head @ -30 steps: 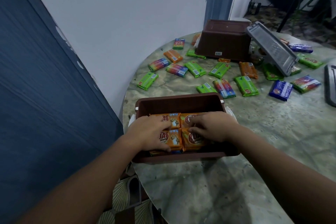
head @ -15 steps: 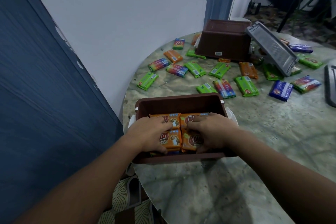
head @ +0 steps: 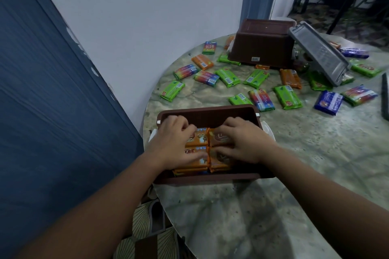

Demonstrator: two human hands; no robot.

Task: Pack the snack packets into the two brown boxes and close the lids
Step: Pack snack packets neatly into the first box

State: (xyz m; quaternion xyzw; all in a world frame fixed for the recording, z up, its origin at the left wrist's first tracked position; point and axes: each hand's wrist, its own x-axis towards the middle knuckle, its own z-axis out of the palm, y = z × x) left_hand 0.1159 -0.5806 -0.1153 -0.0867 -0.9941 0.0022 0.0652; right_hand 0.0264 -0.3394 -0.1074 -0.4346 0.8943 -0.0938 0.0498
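Now two hands (head: 176, 145) (head: 244, 143) press four orange packets (head: 196, 140) in box (head: 210, 112).

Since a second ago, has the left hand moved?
Yes. The left hand has slid away from the person, toward the far wall of the near box; its fingers now lie on the far orange packets.

Near brown box (head: 210, 111) sits open at the marble table (head: 294, 174) edge, holding orange packets (head: 202, 149) laid flat in a two-by-two layer. Left hand (head: 174, 143) and right hand (head: 244, 141) both rest on the packets, fingers bent. Second brown box (head: 263, 48) lies overturned at the far side, grey lid (head: 317, 52) tilted against it. Loose green packets (head: 172, 90), rainbow and blue packets scattered between.
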